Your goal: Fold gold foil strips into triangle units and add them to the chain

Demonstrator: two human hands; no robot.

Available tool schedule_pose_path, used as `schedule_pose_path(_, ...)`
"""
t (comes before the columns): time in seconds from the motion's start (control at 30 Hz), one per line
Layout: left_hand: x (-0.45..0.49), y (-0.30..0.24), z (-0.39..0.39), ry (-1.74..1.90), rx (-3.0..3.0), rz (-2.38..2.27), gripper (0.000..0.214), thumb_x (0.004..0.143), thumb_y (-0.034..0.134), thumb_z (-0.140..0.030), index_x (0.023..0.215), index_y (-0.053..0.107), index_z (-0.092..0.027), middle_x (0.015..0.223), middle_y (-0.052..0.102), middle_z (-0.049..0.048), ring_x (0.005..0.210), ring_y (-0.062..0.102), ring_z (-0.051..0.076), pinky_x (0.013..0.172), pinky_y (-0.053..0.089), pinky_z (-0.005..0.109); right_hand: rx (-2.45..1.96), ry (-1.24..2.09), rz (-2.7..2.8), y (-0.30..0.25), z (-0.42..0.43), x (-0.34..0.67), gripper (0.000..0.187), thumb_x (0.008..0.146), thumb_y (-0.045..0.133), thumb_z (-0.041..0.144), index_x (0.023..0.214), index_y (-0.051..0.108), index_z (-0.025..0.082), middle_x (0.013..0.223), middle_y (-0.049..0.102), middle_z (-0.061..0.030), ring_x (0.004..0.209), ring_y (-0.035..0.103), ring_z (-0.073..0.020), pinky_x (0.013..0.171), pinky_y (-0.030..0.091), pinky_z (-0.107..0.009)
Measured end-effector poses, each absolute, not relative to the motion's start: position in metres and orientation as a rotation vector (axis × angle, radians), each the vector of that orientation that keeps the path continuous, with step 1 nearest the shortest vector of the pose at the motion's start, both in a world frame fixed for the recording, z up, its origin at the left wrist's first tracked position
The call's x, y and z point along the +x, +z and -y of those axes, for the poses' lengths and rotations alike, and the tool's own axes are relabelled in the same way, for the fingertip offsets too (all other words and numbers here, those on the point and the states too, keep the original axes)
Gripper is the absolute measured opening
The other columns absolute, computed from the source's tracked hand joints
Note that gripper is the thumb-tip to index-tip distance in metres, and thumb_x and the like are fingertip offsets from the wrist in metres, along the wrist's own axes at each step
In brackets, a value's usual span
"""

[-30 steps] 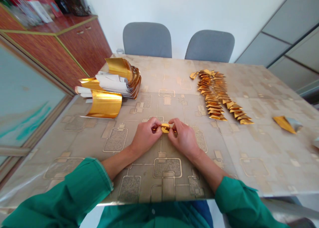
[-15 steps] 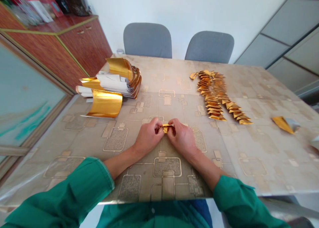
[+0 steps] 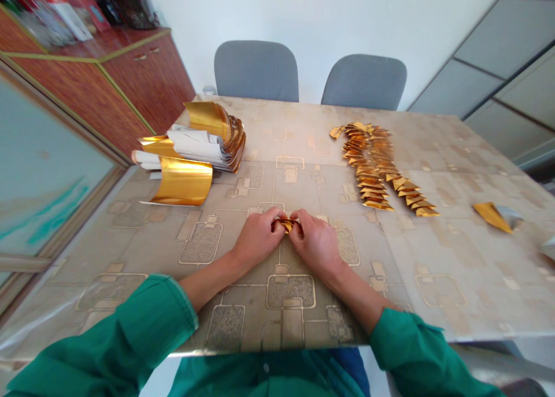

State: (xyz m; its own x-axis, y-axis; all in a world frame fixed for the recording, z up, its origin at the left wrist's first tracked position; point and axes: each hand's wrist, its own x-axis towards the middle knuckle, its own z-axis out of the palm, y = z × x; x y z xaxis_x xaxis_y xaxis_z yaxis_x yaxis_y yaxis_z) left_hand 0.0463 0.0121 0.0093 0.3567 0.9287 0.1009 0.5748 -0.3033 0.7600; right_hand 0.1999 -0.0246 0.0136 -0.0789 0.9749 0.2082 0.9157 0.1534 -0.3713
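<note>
Between my two hands, just above the middle of the table, is a small folded piece of gold foil paper (image 3: 288, 226). My left hand (image 3: 261, 235) pinches its left end with curled fingers. At the right end, my right hand (image 3: 315, 241) grips it the same way. Most of the piece is hidden behind my fingers and thumbs. To the left lies a pile of curled gold foil sheets (image 3: 186, 180) with white backs. Two rows of folded gold foil pieces (image 3: 373, 177) stretch across the table on the right.
The table (image 3: 243, 316) has a patterned plastic cover. A gold foil piece with a grey-white part (image 3: 493, 216) lies near the right edge. Two grey chairs (image 3: 256, 70) stand at the far side, and a wooden cabinet (image 3: 147, 79) with bags on top is at the far left.
My fingers have drawn slightly closer together around the gold foil piece, and less of it shows between them. Everything else stays in place.
</note>
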Motion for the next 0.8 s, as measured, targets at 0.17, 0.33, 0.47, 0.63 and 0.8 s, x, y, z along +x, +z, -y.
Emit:
schedule_pose_path(0.17,0.043,0.012,-0.013,0.71,1.998,-1.261,0.025,0.079,0.054,-0.015,0.099,0.069,-0.019,0.062,0.067,-0.0024,0.047,0.058,0.012,0.051,0.04,0.021,-1.844,0.231,2.014,0.017,0.024,0.203,0.018,0.089,0.047,0.019,0.097,0.063,0.022,0.082,0.073,-0.0027,0.066,0.064,-0.016,0.056,0.03,-0.026)
schedule_pose_path(0.33,0.044,0.009,-0.015,0.687,1.991,-1.218,0.028,0.081,0.051,-0.015,0.099,0.072,-0.02,0.065,0.071,-0.0016,0.051,0.061,0.014,0.054,0.043,0.022,-1.891,0.221,2.047,0.018,0.024,0.201,0.018,0.09,0.049,0.022,0.098,0.065,0.023,0.082,0.074,-0.0037,0.067,0.065,-0.0164,0.055,0.028,-0.026)
schedule_pose_path(0.47,0.046,0.008,-0.014,0.678,2.084,-1.275,0.029,0.08,0.052,-0.013,0.097,0.074,-0.019,0.085,0.076,0.0032,0.066,0.067,0.017,0.063,0.045,0.025,-1.956,0.204,2.069,0.017,0.022,0.199,0.019,0.092,0.048,0.022,0.097,0.065,0.024,0.08,0.074,-0.0037,0.064,0.064,-0.0166,0.053,0.025,-0.026)
schedule_pose_path(0.63,0.045,0.011,-0.012,0.68,2.051,-1.298,0.032,0.08,0.052,-0.013,0.105,0.073,-0.017,0.064,0.069,-0.0006,0.051,0.058,0.015,0.054,0.04,0.024,-1.902,0.268,2.032,0.02,0.021,0.203,0.02,0.091,0.047,0.022,0.102,0.064,0.023,0.083,0.075,-0.0033,0.066,0.065,-0.0162,0.055,0.028,-0.025)
schedule_pose_path(0.8,0.044,0.009,-0.011,0.751,2.006,-1.295,0.033,0.08,0.052,-0.012,0.105,0.072,-0.019,0.058,0.065,-0.0029,0.048,0.058,0.014,0.052,0.04,0.022,-1.899,0.317,1.95,0.023,0.021,0.21,0.021,0.087,0.051,0.022,0.106,0.062,0.021,0.079,0.073,-0.002,0.064,0.063,-0.016,0.055,0.029,-0.025)
